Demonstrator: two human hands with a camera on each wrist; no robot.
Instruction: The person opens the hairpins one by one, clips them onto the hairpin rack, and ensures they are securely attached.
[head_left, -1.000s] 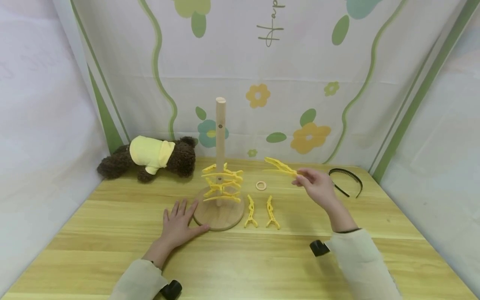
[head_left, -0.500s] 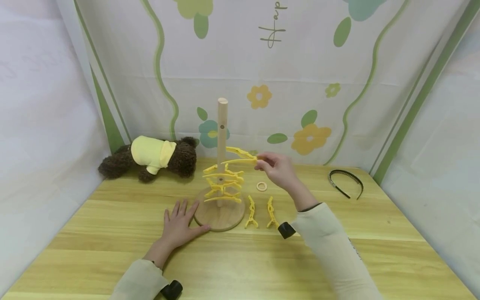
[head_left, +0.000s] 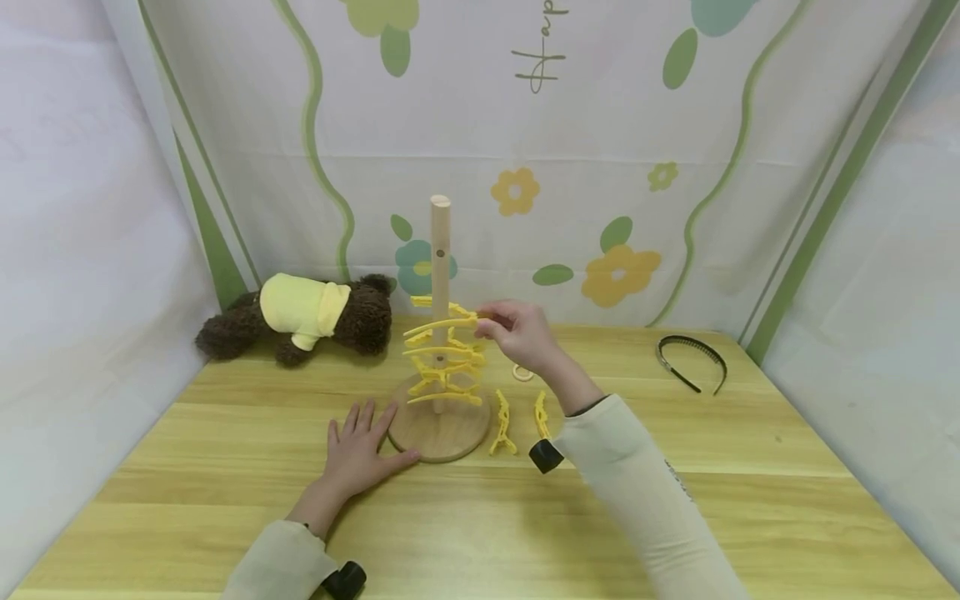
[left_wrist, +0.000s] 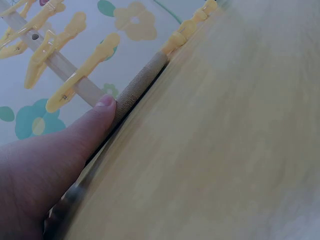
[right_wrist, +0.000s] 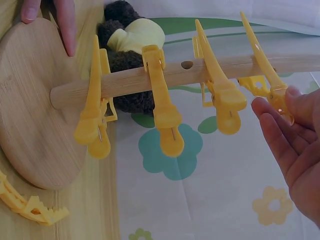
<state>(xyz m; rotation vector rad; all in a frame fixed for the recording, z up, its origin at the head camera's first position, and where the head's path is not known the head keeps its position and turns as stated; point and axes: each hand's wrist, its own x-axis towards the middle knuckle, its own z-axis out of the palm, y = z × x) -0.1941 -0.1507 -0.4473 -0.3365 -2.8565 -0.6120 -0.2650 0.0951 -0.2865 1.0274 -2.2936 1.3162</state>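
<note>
My right hand (head_left: pixel 519 333) pinches the tail end of a yellow hair clip (head_left: pixel 442 325), whose two arms straddle the upright wooden post (head_left: pixel 440 229). Below it several more yellow clips are clamped on the same post, seen side by side in the right wrist view, the nearest one being a clip (right_wrist: pixel 217 82) next to my fingers. My left hand (head_left: pixel 356 450) lies with fingers spread at the left rim of the post's round wooden base (head_left: pixel 442 442). In the left wrist view, the thumb (left_wrist: pixel 102 115) presses on the base's edge (left_wrist: pixel 142 82).
Two loose yellow clips, a left one (head_left: pixel 502 423) and a right one (head_left: pixel 542 412), lie right of the base. A small wooden ring (head_left: pixel 522 373) is partly behind my right hand. A black headband (head_left: pixel 692 364) lies far right, a brown plush bear (head_left: pixel 300 312) back left.
My right hand has carried the opened clip leftward from beside the headband to the post, so that its arms now lie on both sides of the wood. My left hand has stayed put.
</note>
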